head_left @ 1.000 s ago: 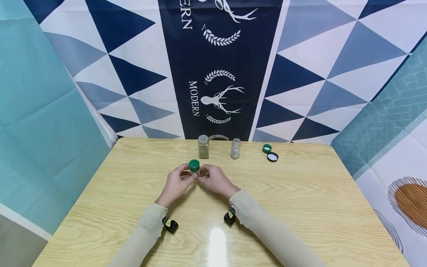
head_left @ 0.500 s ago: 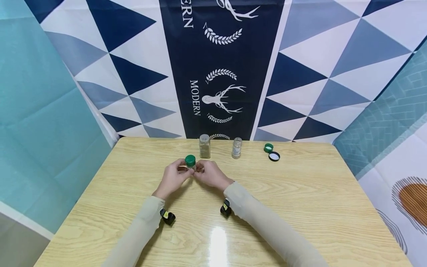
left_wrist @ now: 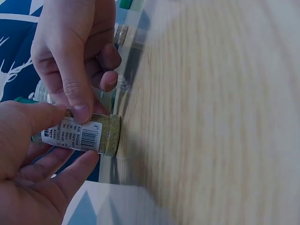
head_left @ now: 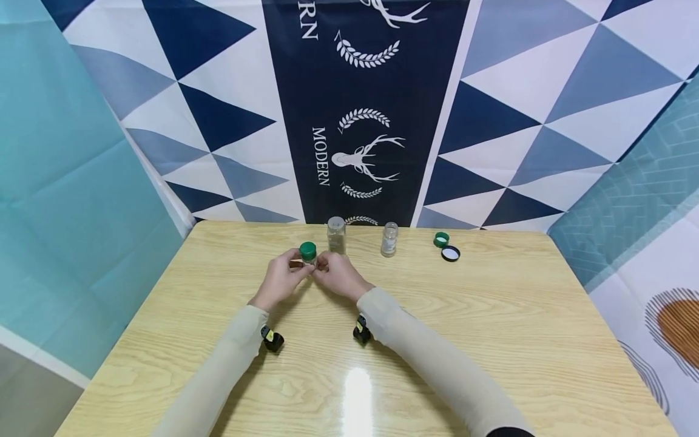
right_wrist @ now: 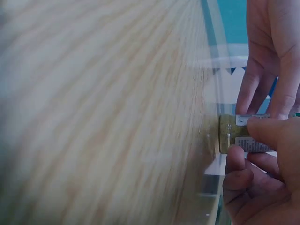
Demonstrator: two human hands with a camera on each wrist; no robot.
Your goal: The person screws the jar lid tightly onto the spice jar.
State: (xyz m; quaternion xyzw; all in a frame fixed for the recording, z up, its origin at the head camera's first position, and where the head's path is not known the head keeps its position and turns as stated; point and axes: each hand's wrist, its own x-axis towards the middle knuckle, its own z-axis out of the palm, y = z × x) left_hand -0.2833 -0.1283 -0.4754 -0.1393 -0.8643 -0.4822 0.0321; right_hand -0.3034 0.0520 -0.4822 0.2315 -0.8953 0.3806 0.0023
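A small spice jar [head_left: 308,254] with a green lid stands upright between both hands, left of the table's middle. Greenish-brown dried seasoning and a white barcode label show on the jar [left_wrist: 79,133] in the left wrist view. My left hand [head_left: 278,280] grips it from the left between thumb and fingers. From the right, my right hand [head_left: 340,276] pinches the lower part; its thumb [right_wrist: 267,131] lies across the label, other fingers curled below. Whether the base touches the table cannot be told.
Behind the hands stands a grey-topped seasoning jar [head_left: 336,237]. A lidless clear glass jar [head_left: 389,240] is right of it. Farther right lie a green cap [head_left: 441,239] and a black ring-shaped lid [head_left: 450,253]. Patterned cloth [head_left: 360,121] hangs along the wooden table's [head_left: 464,321] back edge.
Both hands have carried the green-lidded spice jar a little left and toward the back, closer to the grey-topped jar. The other jars and caps keep their places.
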